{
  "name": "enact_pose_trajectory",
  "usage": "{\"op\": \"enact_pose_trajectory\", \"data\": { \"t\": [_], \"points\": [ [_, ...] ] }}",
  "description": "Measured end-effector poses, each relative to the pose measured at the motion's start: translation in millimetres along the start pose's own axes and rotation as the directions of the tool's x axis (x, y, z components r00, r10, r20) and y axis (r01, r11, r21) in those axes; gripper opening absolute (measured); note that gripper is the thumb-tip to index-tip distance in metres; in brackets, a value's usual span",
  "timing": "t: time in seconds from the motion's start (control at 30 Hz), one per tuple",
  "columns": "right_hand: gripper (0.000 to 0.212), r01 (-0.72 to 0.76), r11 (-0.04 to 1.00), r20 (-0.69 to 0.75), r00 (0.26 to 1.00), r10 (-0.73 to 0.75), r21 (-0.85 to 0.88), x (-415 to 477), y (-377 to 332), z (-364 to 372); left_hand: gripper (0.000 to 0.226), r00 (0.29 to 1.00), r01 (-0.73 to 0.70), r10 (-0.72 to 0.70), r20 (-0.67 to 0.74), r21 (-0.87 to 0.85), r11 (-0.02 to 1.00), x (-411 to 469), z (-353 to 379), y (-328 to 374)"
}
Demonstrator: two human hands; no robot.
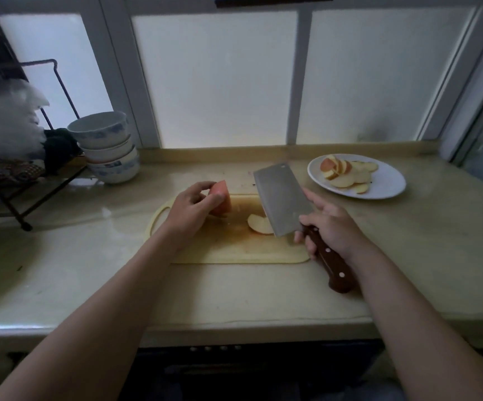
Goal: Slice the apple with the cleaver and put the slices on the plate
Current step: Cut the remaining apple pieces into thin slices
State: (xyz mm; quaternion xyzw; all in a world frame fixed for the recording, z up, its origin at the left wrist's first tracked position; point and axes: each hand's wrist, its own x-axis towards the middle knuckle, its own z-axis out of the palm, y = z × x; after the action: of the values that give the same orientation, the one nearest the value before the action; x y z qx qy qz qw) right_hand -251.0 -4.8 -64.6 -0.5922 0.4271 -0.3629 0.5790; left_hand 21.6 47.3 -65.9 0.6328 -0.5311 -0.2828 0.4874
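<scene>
Tabletop (89,270) w/ cutting board (234,250): L hand (191,209) fingers pinch apple chunk (221,198) on it; R hand (333,230) fingers wrap cleaver (280,198); plate (390,186) back-right of board.

Before you: frosted window panes (214,79), white-framed, dimly backlit; beige countertop (408,241); at your left, black wire rack (38,63), stacked bowls (110,157).

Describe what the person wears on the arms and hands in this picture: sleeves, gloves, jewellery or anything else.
Nothing worn shows. The left hand and the right hand are bare, with no gloves, rings, watch or bracelet to be seen. No sleeve shows either: both arms are uncovered right down to the picture's lower edge.
</scene>
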Motion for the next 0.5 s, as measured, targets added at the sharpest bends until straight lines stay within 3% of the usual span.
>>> {"op": "enact_pose_trajectory", "data": {
  "t": [0.17,0.27,0.37,0.5],
  "points": [
    [0.069,0.009,0.997,-0.034,0.999,-0.007,0.071,-0.3,4.0,-4.3,0.039,0.979,0.12,-0.122,0.16,0.024,0.993,9.1,-10.5,20.2],
    [0.068,0.009,0.995,-0.043,0.999,-0.005,0.102,-0.3,4.7,-5.4,0.039,0.946,0.173,-0.221,0.239,0.205,0.963,12.8,-19.3,31.1],
    [0.068,0.009,0.991,-0.054,0.999,-0.002,0.13,3.6,7.1,-6.6,0.045,0.922,0.187,-0.313,0.228,0.446,0.876,12.5,-19.8,34.8],
    [0.066,0.016,0.975,-0.041,0.999,-0.007,0.221,6.0,9.4,-9.3,0.059,0.956,0.089,-0.266,0.126,0.739,0.668,10.2,-10.1,41.6]
  ]
}}
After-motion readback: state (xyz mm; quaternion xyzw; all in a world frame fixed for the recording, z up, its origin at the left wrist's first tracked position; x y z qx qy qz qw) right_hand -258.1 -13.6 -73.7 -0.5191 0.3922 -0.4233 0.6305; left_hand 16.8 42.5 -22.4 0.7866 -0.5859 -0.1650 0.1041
